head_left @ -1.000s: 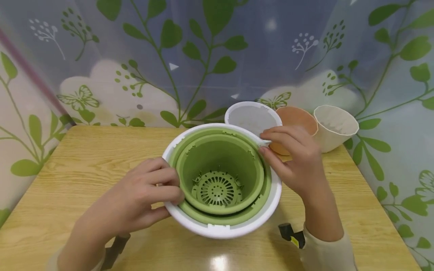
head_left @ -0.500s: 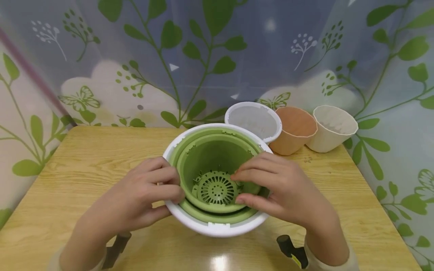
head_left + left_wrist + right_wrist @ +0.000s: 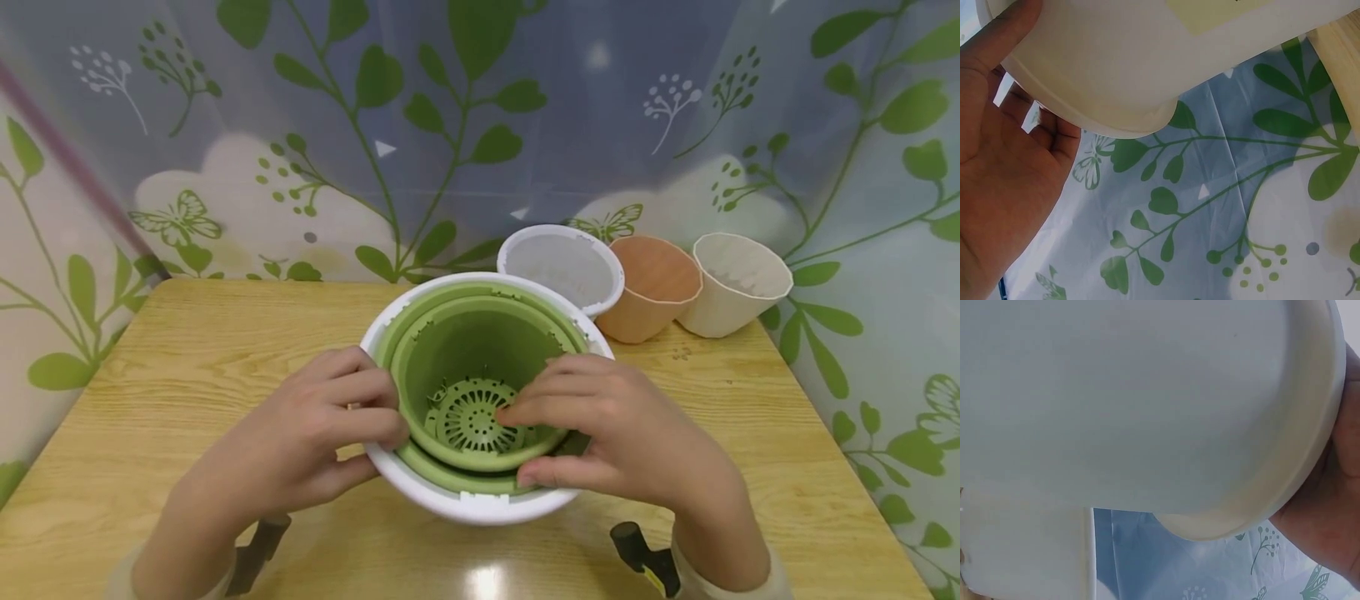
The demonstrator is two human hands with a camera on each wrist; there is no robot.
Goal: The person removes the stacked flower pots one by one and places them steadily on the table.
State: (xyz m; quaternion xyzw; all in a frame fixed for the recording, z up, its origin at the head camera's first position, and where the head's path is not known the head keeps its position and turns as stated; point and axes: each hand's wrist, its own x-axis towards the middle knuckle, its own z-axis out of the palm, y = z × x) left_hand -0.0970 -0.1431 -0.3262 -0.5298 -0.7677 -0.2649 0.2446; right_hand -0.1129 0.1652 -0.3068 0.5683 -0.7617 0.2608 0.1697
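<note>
A white pot (image 3: 420,506) stands on the table, with green pots nested inside it. The inner green pot (image 3: 465,462) has a slotted bottom (image 3: 480,417). On the left, my left hand (image 3: 330,429) grips the white rim, fingers over the edge and thumb below. My right hand (image 3: 600,429) reaches over the right side and pinches the inner green pot's rim, fingers inside and thumb outside; the contact itself is partly hidden. Both wrist views show the white pot's outer wall, with the left hand (image 3: 1010,162) and right hand (image 3: 1335,506) at its rim.
Behind the nested pots stands a white-rimmed pot with a grey interior (image 3: 562,265). To its right are an orange pot (image 3: 652,292) and a cream pot (image 3: 738,287). The wooden table (image 3: 225,333) meets a leaf-patterned curtain (image 3: 465,150) at the back.
My right hand has let go of a small whitish piece at the white pot's right rim and moved left and down to the inner green pot's rim. The left hand has stayed put.
</note>
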